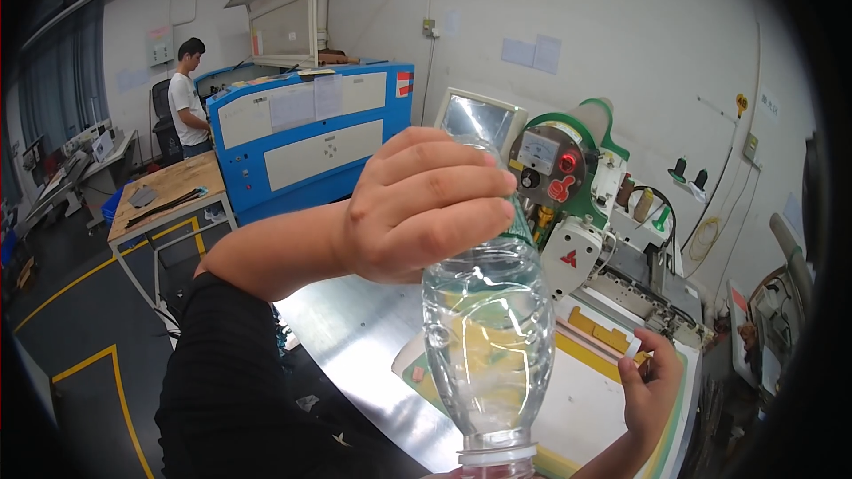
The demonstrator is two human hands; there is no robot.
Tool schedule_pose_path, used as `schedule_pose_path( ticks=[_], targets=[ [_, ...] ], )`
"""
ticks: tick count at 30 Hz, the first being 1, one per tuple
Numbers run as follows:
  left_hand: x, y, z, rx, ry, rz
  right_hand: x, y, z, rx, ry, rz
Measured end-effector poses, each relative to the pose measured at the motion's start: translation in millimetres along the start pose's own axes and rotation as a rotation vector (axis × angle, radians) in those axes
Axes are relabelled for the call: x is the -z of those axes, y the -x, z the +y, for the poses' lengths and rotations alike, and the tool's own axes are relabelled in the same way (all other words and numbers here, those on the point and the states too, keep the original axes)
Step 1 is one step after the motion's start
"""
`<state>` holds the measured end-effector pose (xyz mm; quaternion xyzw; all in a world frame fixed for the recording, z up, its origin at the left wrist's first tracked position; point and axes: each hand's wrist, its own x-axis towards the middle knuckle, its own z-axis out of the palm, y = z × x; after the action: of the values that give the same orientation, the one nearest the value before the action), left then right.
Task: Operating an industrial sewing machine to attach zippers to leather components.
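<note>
My left hand is wrapped round a clear plastic bottle raised close in front of me. The bottle is tipped, its base up and away and its uncapped neck pointing down toward me at the lower edge. A green label shows partly under my fingers. Lower on the right, my right hand pinches a small white bottle cap between thumb and fingers. Behind that hand lies a white board with yellow and green edging, on the worktable of a sewing machine.
A shiny metal tabletop spreads below my left arm. Behind it stand a large blue and white machine with a raised lid and a wooden-topped table. A person in a white shirt stands at the far left. A screen sits beside the sewing machine.
</note>
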<state>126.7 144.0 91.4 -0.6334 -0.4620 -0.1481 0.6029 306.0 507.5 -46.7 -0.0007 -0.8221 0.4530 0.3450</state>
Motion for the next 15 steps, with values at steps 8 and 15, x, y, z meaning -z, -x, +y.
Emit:
schedule_pose_path(
  ticks=[8,15],
  targets=[
    [-3.9,0.0,2.3,0.016,0.003,0.049,1.0,1.4,-5.7,-0.014,0.044,-0.01],
    [-7.1,1.3,0.9,0.022,-0.002,0.107,-0.9,1.0,-5.2,0.001,0.034,-0.002]
  ],
)
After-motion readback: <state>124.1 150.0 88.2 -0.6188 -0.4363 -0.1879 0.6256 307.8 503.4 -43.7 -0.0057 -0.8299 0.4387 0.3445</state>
